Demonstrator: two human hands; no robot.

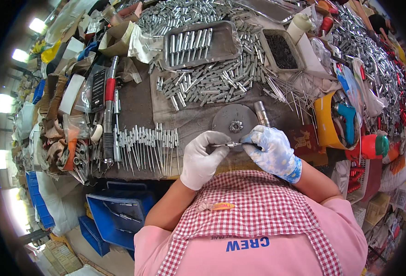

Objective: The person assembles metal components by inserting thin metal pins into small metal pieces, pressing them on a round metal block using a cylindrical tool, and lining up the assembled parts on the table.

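Observation:
My left hand (203, 158), in a white glove, and my right hand (272, 149), in a blue-stained white glove, meet in front of my chest. Together they pinch a small thin metal pin with a sleeve (228, 145), held level between the fingertips. Just beyond the hands lies a round grey metal disc (228, 117) with a toothed hub in its centre. A short metal cylinder (261, 112) stands at the disc's right edge. To the left, a row of finished pins (147, 145) lies side by side on the bench.
A heap of small metal tubes (212, 83) covers the middle of the bench behind a metal tray (221, 46) holding more. A tray of dark small parts (281, 50) sits right. A yellow bin (325, 122), teal tool (348, 117), red-handled tools (110, 92) and blue crates (115, 216) surround the bench.

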